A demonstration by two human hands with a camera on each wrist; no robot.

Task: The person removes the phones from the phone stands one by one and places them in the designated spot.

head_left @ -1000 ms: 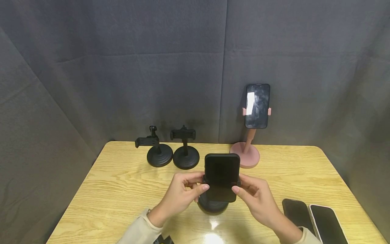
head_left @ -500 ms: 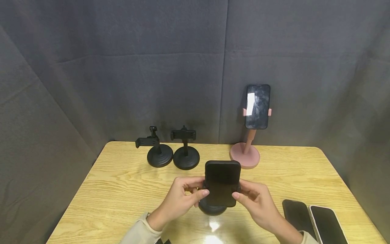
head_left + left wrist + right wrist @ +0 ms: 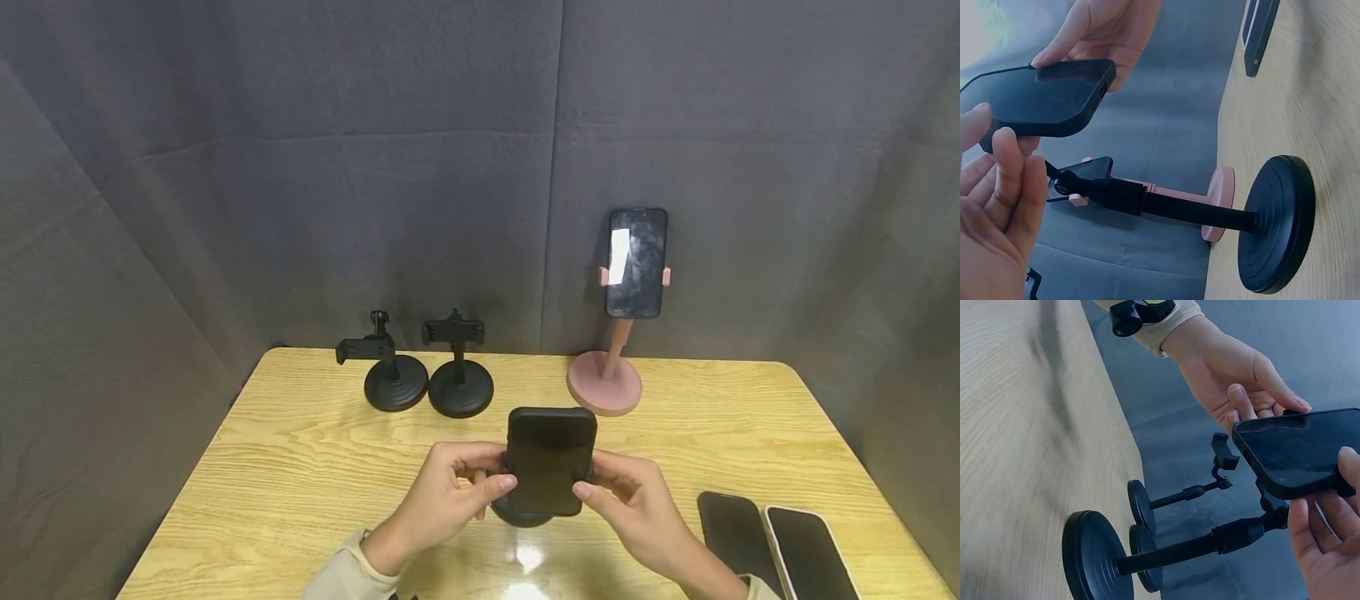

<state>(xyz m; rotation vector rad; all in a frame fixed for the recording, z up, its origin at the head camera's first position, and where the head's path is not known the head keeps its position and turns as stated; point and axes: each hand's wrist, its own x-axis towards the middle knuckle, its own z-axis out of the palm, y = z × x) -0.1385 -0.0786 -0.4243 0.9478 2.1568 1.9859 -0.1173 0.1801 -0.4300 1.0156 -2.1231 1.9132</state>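
Note:
A black-cased smartphone point(image 3: 551, 462) sits at the top of a black phone stand, face up and tilted back. My left hand point(image 3: 438, 497) grips its left side, thumb at the front edge and fingers behind. At the opposite side my right hand point(image 3: 637, 510) holds it the same way. The phone's clamp is mostly hidden by the phone and fingers. Below, the stand's round base point(image 3: 1279, 228) rests on the table, and its black pole point(image 3: 1197, 211) rises to a joint point(image 3: 1069, 183) under the phone.
Two black phone stands point(image 3: 395, 383) point(image 3: 461, 390) stand at the back left. At the back right, a pink stand point(image 3: 604, 385) bears an upright phone point(image 3: 637, 262). Two more phones, one black point(image 3: 738, 533) and one white-edged point(image 3: 810, 554), lie at the right. Grey curtain point(image 3: 420, 167) surrounds the wooden table point(image 3: 262, 467).
The held phone's top edge has come down toward me, so the phone leans further back and looks shorter. Both hands have moved slightly down with it.

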